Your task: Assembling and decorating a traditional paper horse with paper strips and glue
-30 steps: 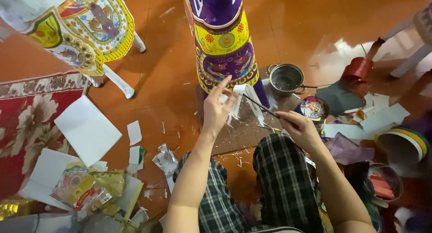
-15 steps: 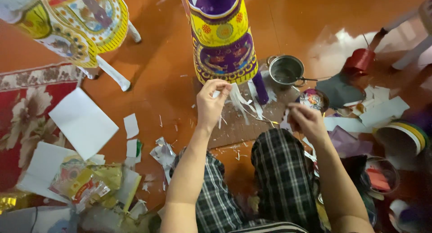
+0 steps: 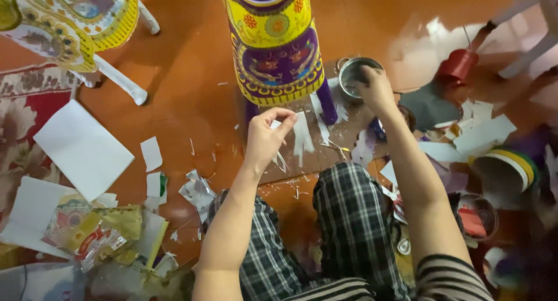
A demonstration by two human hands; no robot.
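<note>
1. The left hand (image 3: pixel 264 139) pinches a white paper strip (image 3: pixel 302 139) between thumb and fingertips; the other fingers curl loosely. The strip is narrow, ragged at its lower end, and hangs just above a brown board (image 3: pixel 302 161) lying on the orange floor (image 3: pixel 186 74).
2. The right hand (image 3: pixel 376 90) reaches to a small metal bowl (image 3: pixel 356 77), fingers bent down over its rim; whether it grips anything inside, I cannot tell.
3. The bowl is round, shiny grey, and stands just beside the foot of a tall purple-and-yellow paper figure (image 3: pixel 274 45).
4. That figure is covered in ornate printed panels with a scalloped yellow lower edge, and stands on purple legs on the board.
5. Scissors (image 3: pixel 334 147) lie on the board between the two forearms.
6. White paper sheets (image 3: pixel 83 150) and small scraps lie to the left, near a red patterned rug (image 3: pixel 26 120).
7. A red cup (image 3: pixel 458 67) stands well to the right of the bowl.
8. The person's knees in checked trousers (image 3: pixel 354 219) rest below the board.
</note>
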